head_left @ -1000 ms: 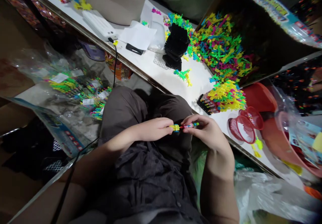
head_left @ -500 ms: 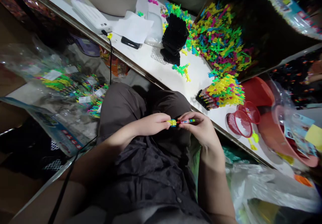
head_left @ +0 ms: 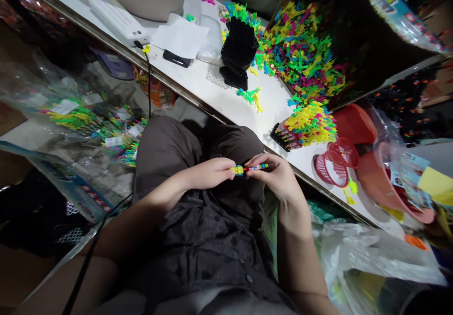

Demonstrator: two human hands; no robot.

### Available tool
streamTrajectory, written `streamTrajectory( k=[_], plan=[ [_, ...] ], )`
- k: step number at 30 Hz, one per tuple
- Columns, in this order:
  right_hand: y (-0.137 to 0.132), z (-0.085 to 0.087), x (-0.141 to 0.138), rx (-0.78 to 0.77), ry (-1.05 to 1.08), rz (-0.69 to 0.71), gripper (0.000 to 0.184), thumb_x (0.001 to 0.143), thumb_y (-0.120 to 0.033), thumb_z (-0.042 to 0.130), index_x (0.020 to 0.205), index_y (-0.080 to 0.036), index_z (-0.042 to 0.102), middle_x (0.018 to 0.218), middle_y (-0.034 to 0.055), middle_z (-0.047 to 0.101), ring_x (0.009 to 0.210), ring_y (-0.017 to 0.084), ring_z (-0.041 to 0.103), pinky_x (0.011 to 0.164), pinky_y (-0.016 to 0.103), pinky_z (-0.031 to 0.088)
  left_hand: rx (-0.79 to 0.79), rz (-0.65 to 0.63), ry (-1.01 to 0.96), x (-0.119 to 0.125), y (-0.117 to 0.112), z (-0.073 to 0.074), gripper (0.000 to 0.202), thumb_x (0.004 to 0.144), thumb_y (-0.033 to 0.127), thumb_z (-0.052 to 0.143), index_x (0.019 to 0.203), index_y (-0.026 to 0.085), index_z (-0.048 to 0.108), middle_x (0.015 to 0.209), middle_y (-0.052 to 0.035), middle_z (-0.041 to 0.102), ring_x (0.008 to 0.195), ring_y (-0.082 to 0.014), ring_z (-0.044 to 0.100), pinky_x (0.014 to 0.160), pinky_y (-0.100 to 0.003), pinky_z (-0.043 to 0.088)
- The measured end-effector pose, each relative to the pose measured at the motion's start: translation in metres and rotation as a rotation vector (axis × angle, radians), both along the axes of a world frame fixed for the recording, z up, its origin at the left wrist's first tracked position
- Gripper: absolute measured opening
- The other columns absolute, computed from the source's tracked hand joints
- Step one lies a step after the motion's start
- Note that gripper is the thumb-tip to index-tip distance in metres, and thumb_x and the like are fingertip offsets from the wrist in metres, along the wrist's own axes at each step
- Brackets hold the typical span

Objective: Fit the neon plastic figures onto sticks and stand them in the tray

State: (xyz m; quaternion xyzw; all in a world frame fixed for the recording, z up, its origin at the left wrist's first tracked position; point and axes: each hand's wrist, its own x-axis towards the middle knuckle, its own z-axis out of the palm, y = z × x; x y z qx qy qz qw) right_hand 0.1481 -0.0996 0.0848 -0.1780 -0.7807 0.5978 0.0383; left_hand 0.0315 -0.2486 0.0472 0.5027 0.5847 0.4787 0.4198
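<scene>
Over my lap, my left hand (head_left: 208, 173) pinches a small yellow plastic piece (head_left: 238, 169) with a bit of blue on its lower side. Opposite it, my right hand (head_left: 278, 173) grips a thin multicoloured stick, like a push pencil (head_left: 257, 167), between thumb and fingers. The stick's red end points at the yellow piece; whether the two touch I cannot tell. On the table beyond my right hand, a black holder (head_left: 279, 137) is packed with similar sticks topped by colourful plastic figures (head_left: 311, 124).
Loose plastic figures (head_left: 300, 46) spill from a large box at the back. Stacked black holders (head_left: 239, 46), a white paper (head_left: 181, 36) and a white device (head_left: 118, 20) lie on the table (head_left: 219, 93). Red baskets (head_left: 331, 169) stand right. Bagged sticks (head_left: 76, 117) lie lower left.
The whole view has shifted slightly, so the table things appear a little further left. Both hands keep their hold, and the yellow piece and stick stay end to end.
</scene>
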Motion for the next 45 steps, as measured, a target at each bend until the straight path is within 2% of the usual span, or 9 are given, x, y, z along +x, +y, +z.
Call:
streamTrajectory(
  k=[9, 31, 37, 42, 45],
  plan=[
    [0.001, 0.000, 0.002, -0.012, 0.008, 0.008, 0.020, 0.059, -0.029, 0.073, 0.070, -0.019, 0.060, 0.080, 0.0032, 0.063, 0.077, 0.017, 0.059, 0.068, 0.029, 0.049, 0.020, -0.011, -0.081, 0.001, 0.001, -0.005, 0.023, 0.081, 0.027, 0.035, 0.063, 0.016, 0.044, 0.065, 0.0014, 0.043, 0.065, -0.0111, 0.041, 0.063, -0.022, 0.034],
    [0.003, 0.003, 0.000, 0.072, -0.050, 0.095, 0.021, 0.061, -0.032, 0.070, 0.072, -0.017, 0.060, 0.077, 0.0028, 0.063, 0.074, 0.015, 0.058, 0.067, 0.027, 0.045, 0.032, -0.036, -0.012, 0.003, 0.004, -0.020, 0.023, 0.083, 0.028, 0.033, 0.067, 0.016, 0.044, 0.066, 0.0015, 0.041, 0.065, -0.0109, 0.042, 0.062, -0.022, 0.035],
    [0.005, 0.004, 0.001, 0.130, -0.029, 0.142, 0.021, 0.064, -0.033, 0.069, 0.074, -0.016, 0.061, 0.076, 0.0026, 0.063, 0.073, 0.014, 0.058, 0.068, 0.027, 0.044, -0.005, -0.033, 0.033, 0.004, 0.004, -0.017, 0.020, 0.081, 0.027, 0.038, 0.066, 0.016, 0.044, 0.066, 0.0019, 0.041, 0.065, -0.0112, 0.041, 0.063, -0.023, 0.034],
    [0.009, 0.019, -0.002, 0.146, 0.007, 0.295, 0.023, 0.066, -0.035, 0.066, 0.076, -0.015, 0.058, 0.077, 0.0031, 0.062, 0.072, 0.014, 0.057, 0.066, 0.026, 0.045, -0.113, -0.095, -0.085, 0.002, 0.000, -0.005, 0.022, 0.080, 0.032, 0.041, 0.068, 0.015, 0.049, 0.068, 0.0014, 0.046, 0.068, -0.0115, 0.042, 0.065, -0.022, 0.035],
    [0.009, 0.037, 0.003, 0.359, 0.103, 0.384, 0.022, 0.067, -0.034, 0.067, 0.075, -0.016, 0.058, 0.079, 0.0033, 0.061, 0.076, 0.014, 0.055, 0.069, 0.025, 0.043, -0.162, -0.166, -0.228, 0.002, -0.002, 0.001, 0.026, 0.077, 0.039, 0.048, 0.071, 0.014, 0.053, 0.071, -0.0002, 0.051, 0.071, -0.0121, 0.045, 0.067, -0.022, 0.036]
  ],
)
